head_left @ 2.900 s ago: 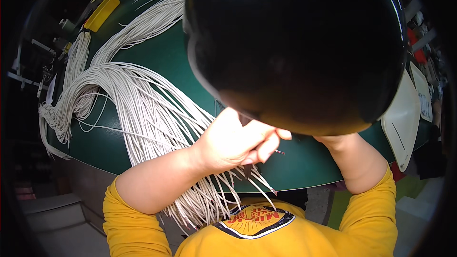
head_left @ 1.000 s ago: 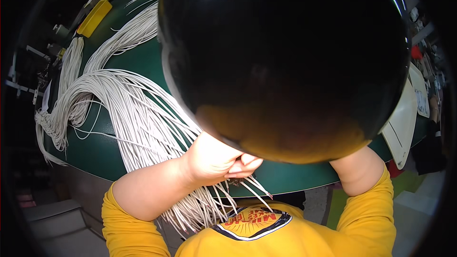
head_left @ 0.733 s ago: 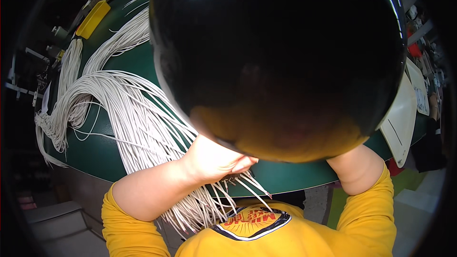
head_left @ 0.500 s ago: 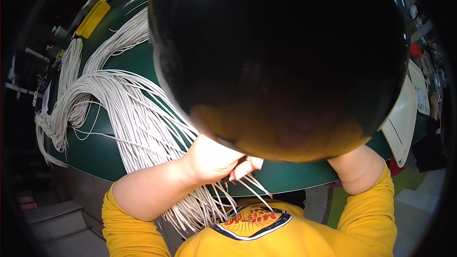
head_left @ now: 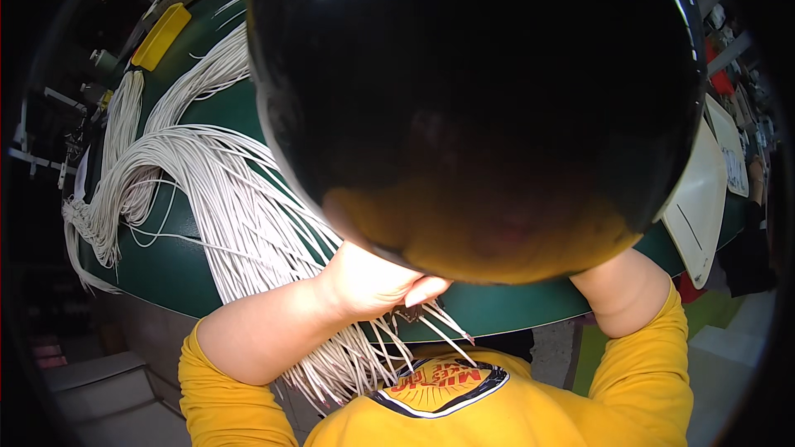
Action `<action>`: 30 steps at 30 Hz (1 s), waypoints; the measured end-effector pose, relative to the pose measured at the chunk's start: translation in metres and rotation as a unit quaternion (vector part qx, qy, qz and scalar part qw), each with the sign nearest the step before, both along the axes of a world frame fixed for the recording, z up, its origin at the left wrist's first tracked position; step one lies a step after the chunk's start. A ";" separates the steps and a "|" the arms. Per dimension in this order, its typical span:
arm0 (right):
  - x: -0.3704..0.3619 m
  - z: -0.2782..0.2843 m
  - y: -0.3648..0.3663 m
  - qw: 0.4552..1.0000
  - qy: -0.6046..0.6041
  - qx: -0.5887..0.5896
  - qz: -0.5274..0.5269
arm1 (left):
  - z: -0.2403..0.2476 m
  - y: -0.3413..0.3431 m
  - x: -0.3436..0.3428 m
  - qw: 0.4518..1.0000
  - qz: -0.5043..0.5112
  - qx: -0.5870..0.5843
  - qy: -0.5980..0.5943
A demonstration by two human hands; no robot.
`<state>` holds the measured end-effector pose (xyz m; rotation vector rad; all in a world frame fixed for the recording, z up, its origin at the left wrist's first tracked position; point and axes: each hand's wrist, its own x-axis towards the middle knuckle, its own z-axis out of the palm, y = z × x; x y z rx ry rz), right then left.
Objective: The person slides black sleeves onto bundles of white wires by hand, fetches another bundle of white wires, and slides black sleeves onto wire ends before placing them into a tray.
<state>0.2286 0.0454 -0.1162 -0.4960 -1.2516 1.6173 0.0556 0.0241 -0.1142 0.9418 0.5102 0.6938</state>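
Observation:
A large glossy black dome (head_left: 480, 116) hides most of the work between my hands. My left hand (head_left: 377, 283) shows below its lower left rim, brightly lit, fingers curled closed. What they pinch is hidden; a small dark piece (head_left: 407, 313) shows just under them. Ends of white wires (head_left: 447, 327) stick out below the fingers. A thick bundle of white wires (head_left: 228, 199) sweeps over the table from the left, passes beneath my left forearm and hangs past the near edge. Of my right hand (head_left: 603, 280) only the wrist shows; its fingers are behind the dome.
The green table (head_left: 513, 306) has a curved near edge. Further wire bundles (head_left: 124, 116) and a yellow tray (head_left: 161, 36) lie at the far left. On the right are pale flat trays (head_left: 697, 207). Another person's arm (head_left: 755, 178) shows at the right edge.
The dome sits slightly further left in view. My left fingers have shifted a little, drawing closer together. Another person's arm has come into view at the far right.

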 end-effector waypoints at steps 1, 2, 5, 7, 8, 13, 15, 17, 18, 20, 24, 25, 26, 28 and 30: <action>0.000 -0.001 0.000 1.000 0.001 -0.006 -0.003 | -0.001 0.000 -0.001 1.000 0.001 0.000 0.002; 0.000 0.000 0.000 1.000 -0.006 -0.007 -0.008 | -0.001 0.000 -0.002 1.000 0.002 -0.001 0.015; -0.002 -0.003 0.000 1.000 -0.007 -0.026 -0.009 | -0.001 0.000 -0.003 1.000 0.002 0.003 0.015; -0.003 -0.005 0.000 0.999 -0.004 -0.045 -0.005 | 0.002 0.000 -0.003 1.000 0.001 0.007 -0.001; -0.003 -0.006 0.000 0.999 -0.009 -0.046 -0.005 | 0.004 -0.001 -0.003 1.000 0.008 0.000 0.002; -0.002 -0.004 0.001 0.999 -0.039 -0.018 -0.012 | 0.005 0.000 -0.001 1.000 0.011 -0.012 -0.007; -0.003 -0.004 0.001 0.999 -0.020 -0.025 -0.012 | 0.004 -0.001 0.000 1.000 0.016 -0.006 -0.010; -0.001 -0.002 -0.001 0.999 -0.010 -0.035 -0.009 | 0.007 0.000 0.002 1.000 0.008 -0.002 -0.015; 0.002 0.003 -0.002 0.999 -0.010 -0.039 -0.009 | 0.008 0.001 0.003 1.000 0.001 -0.001 -0.018; 0.003 0.014 0.003 0.995 0.013 -0.081 0.057 | 0.005 0.002 -0.002 1.000 -0.003 -0.010 -0.016; 0.005 0.003 0.008 0.986 0.036 -0.093 0.130 | 0.006 0.001 -0.001 1.000 -0.005 -0.028 0.011; 0.006 -0.004 0.006 0.987 0.036 -0.085 0.133 | 0.002 -0.005 0.003 0.999 0.018 -0.040 -0.003; 0.001 -0.011 0.003 0.986 0.095 -0.113 0.078 | -0.001 -0.004 0.003 1.000 0.001 -0.003 -0.009; 0.003 -0.005 -0.001 0.957 0.177 -0.229 0.013 | -0.001 0.001 0.000 0.999 -0.037 0.016 0.003; 0.004 -0.005 0.002 0.942 0.172 -0.289 -0.003 | -0.002 0.003 -0.004 0.998 -0.054 -0.007 0.025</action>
